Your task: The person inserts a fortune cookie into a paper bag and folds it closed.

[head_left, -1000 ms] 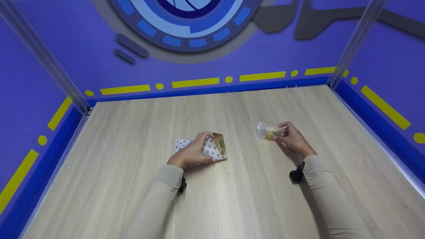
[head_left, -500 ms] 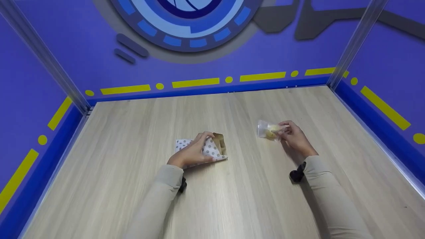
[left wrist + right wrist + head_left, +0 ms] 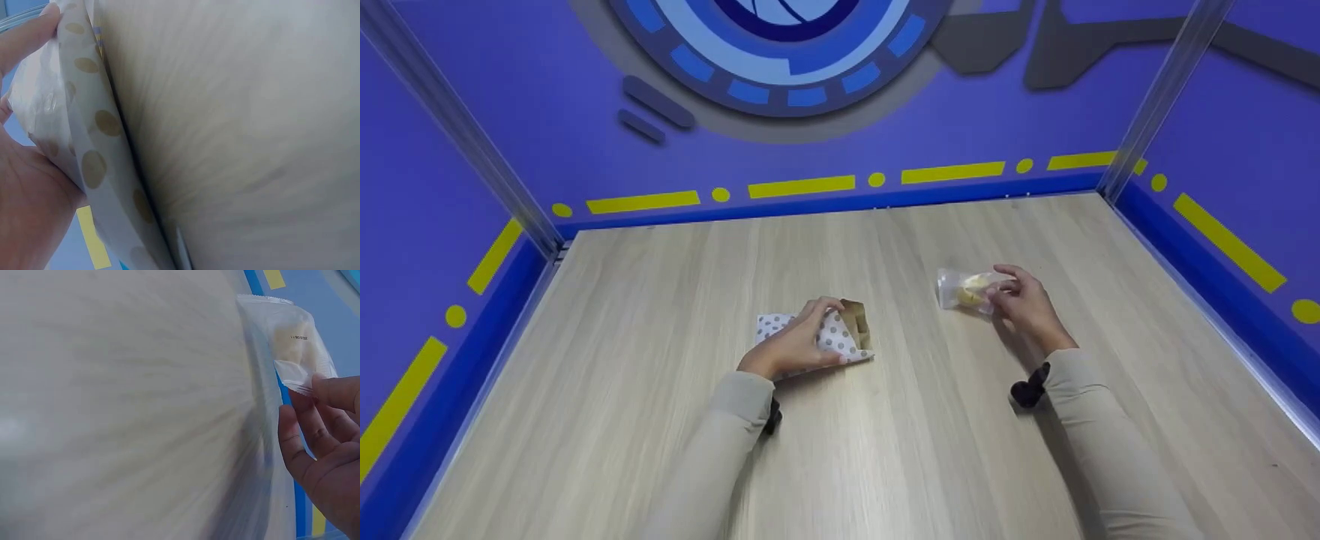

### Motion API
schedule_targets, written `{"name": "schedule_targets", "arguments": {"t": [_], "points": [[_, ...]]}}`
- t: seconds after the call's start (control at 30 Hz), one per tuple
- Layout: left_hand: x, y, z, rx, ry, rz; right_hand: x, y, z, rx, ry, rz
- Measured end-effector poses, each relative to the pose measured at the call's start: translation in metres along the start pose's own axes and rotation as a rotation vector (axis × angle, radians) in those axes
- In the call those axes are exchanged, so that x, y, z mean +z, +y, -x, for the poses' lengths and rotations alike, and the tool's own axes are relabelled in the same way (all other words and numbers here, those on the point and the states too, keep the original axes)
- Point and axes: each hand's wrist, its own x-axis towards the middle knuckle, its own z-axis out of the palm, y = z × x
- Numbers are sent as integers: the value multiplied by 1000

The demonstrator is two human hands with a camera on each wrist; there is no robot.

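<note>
A white paper bag with grey-brown dots (image 3: 835,334) lies on its side in the head view, its brown-lined mouth facing right. My left hand (image 3: 793,343) grips it from above, thumb on the near edge and fingers over the far edge. In the left wrist view the dotted paper (image 3: 94,121) runs beside the palm. To the right, my right hand (image 3: 1027,307) pinches one end of a small clear sealed packet (image 3: 966,291) with something pale yellow inside. Up close, the packet (image 3: 295,340) shows printed dark characters, and thumb and fingertips hold its crimped edge.
Both hands work over a light wood-grain table (image 3: 660,277). Blue-purple panels with yellow marks (image 3: 802,187) wall it in at the back and on both sides. Metal posts (image 3: 1155,97) stand at the back corners.
The right hand's fingers have shifted on the packet, now at its right end, and the packet has moved slightly away and to the left. The left hand and dotted bag have not moved.
</note>
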Motion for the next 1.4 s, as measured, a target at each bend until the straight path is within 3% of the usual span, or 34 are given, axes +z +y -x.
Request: {"name": "schedule_targets", "arguments": {"t": [0.13, 0.3, 0.63, 0.9, 1.13, 1.4], "points": [[0, 0, 0, -6, -1, 3, 1, -3, -2, 51, -1, -61], [0, 1, 1, -13, -4, 15, 4, -6, -2, 71, -6, -50], [1, 1, 1, -3, 0, 1, 15, -14, -2, 54, -25, -57], [0, 0, 1, 10, 1, -3, 24, -25, -3, -2, -69, -133], [1, 0, 0, 2, 7, -9, 36, -33, -3, -2, -100, -216], [0, 0, 0, 6, 7, -9, 52, -39, -3, -1, -121, -186]]}}
